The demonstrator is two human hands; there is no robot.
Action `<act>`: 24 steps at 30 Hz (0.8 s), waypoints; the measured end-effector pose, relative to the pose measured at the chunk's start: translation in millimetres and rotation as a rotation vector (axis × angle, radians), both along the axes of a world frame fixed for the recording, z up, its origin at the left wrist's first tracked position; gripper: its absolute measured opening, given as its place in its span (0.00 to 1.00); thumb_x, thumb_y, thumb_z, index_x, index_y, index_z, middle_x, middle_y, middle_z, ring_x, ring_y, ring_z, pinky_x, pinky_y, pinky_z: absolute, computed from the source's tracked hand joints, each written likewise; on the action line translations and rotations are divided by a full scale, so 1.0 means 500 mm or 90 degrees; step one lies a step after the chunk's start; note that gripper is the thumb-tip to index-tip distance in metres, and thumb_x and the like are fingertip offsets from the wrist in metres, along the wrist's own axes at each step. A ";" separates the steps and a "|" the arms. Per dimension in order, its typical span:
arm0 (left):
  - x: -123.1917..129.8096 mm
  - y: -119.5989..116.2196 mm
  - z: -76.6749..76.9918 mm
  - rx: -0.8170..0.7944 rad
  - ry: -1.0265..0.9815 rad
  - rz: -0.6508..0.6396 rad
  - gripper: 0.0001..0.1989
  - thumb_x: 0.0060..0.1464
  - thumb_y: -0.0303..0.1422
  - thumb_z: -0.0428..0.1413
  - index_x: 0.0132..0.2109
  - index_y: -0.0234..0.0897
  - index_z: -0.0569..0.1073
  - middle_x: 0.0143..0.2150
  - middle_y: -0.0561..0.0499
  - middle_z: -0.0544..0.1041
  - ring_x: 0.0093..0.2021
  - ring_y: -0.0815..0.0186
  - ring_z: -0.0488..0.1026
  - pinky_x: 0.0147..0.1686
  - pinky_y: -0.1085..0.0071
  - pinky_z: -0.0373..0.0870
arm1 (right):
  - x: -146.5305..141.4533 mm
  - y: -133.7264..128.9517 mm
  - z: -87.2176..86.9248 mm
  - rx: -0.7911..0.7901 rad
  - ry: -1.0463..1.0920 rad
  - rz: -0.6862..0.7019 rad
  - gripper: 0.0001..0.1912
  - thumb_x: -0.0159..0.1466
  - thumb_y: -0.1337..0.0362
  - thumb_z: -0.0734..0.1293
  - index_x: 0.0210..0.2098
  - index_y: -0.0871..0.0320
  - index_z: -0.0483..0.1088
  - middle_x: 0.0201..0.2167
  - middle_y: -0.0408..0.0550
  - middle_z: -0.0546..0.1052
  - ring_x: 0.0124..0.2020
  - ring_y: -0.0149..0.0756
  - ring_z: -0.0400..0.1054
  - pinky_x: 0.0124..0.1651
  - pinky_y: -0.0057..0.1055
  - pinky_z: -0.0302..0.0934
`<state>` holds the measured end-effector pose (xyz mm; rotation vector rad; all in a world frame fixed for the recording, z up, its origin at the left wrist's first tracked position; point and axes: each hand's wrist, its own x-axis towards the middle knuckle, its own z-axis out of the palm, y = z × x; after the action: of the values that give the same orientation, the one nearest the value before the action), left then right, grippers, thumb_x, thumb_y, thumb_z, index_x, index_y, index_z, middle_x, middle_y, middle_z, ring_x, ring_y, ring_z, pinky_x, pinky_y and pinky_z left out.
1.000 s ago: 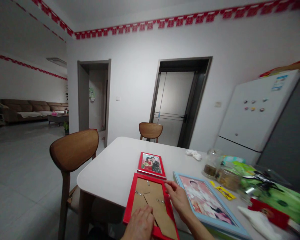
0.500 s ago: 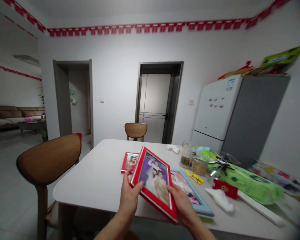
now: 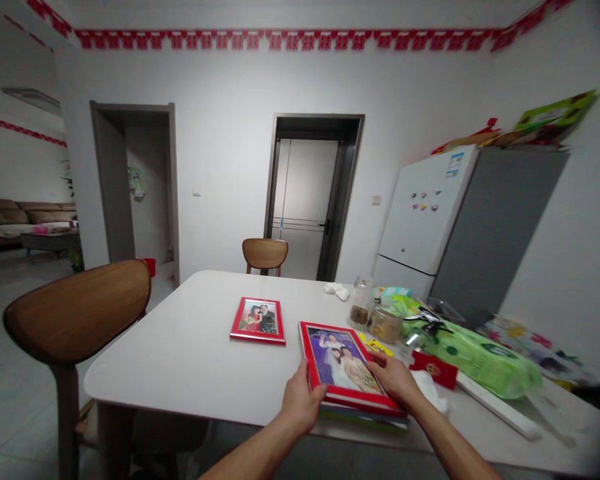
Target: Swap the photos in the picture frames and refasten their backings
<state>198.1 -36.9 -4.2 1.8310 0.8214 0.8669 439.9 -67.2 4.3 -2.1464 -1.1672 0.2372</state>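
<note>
A red photo frame (image 3: pixel 347 363) with a wedding picture on a purple ground lies over a small stack at the table's front edge. My left hand (image 3: pixel 301 398) grips its left side, thumb on the front. At its right side my right hand (image 3: pixel 393 379) holds the edge, fingers over the border. Beneath it the light-blue frame (image 3: pixel 397 421) shows only as a thin edge, above something green. Farther left, a smaller red photo frame (image 3: pixel 258 321) with a picture of a couple lies face up on the table.
The white table (image 3: pixel 190 347) also bears glass jars (image 3: pixel 363 303), yellow sachets (image 3: pixel 379 345), a red packet (image 3: pixel 434 370), crumpled tissue (image 3: pixel 337 291), a green pack (image 3: pixel 485 360) and a white bar (image 3: pixel 500 407). Wooden chairs (image 3: pixel 80 313) stand left and behind; a fridge (image 3: pixel 420 213) is at right.
Both hands have moved the large red frame rightward and down from a tilted, raised position onto the light-blue frame. The smaller red frame is now fully uncovered. The view has shifted slightly.
</note>
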 end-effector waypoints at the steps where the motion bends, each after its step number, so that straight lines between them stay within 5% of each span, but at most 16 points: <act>1: -0.007 0.004 0.004 0.017 0.014 -0.009 0.25 0.46 0.31 0.50 0.53 0.34 0.59 0.47 0.48 0.70 0.45 0.64 0.68 0.43 0.74 0.62 | -0.001 0.002 0.004 -0.003 -0.017 0.000 0.20 0.49 0.62 0.61 0.40 0.63 0.70 0.38 0.53 0.75 0.41 0.43 0.67 0.42 0.33 0.58; 6: -0.065 0.056 -0.007 0.091 0.163 0.070 0.27 0.46 0.34 0.49 0.54 0.27 0.58 0.54 0.41 0.63 0.53 0.61 0.59 0.52 0.71 0.54 | -0.115 0.037 0.042 0.060 -0.167 0.047 0.20 0.53 0.63 0.56 0.43 0.64 0.67 0.43 0.56 0.71 0.46 0.43 0.63 0.49 0.36 0.52; 10: -0.132 0.111 -0.038 0.099 0.201 0.137 0.26 0.45 0.29 0.49 0.53 0.25 0.59 0.54 0.40 0.62 0.54 0.60 0.58 0.53 0.68 0.51 | -0.310 0.117 0.042 0.081 -0.255 0.296 0.19 0.56 0.66 0.54 0.44 0.62 0.65 0.44 0.52 0.70 0.47 0.35 0.61 0.50 0.30 0.51; 13: -0.182 0.131 -0.055 0.108 0.222 0.163 0.27 0.43 0.27 0.49 0.53 0.25 0.59 0.55 0.39 0.60 0.55 0.61 0.56 0.54 0.68 0.49 | -0.414 0.197 0.012 0.045 -0.284 0.360 0.21 0.54 0.66 0.57 0.47 0.59 0.63 0.48 0.50 0.68 0.49 0.34 0.58 0.51 0.29 0.49; 18: -0.236 0.132 -0.061 0.151 0.257 0.163 0.27 0.42 0.28 0.50 0.53 0.25 0.60 0.57 0.39 0.57 0.57 0.61 0.53 0.55 0.69 0.49 | -0.445 0.275 -0.046 -0.010 -0.289 0.303 0.26 0.50 0.71 0.58 0.50 0.61 0.59 0.52 0.56 0.62 0.52 0.44 0.53 0.50 0.40 0.47; 24: -0.246 0.109 -0.050 0.209 0.276 0.138 0.28 0.41 0.27 0.50 0.54 0.27 0.59 0.58 0.40 0.56 0.57 0.60 0.52 0.56 0.66 0.49 | -0.439 0.228 -0.082 -0.027 -0.304 0.330 0.22 0.52 0.70 0.56 0.46 0.54 0.63 0.49 0.49 0.65 0.50 0.37 0.55 0.48 0.32 0.48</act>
<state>75.1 17.4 -29.1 2.2964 1.2237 0.7811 220.3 47.0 -36.6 -1.9506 -2.0042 -0.0347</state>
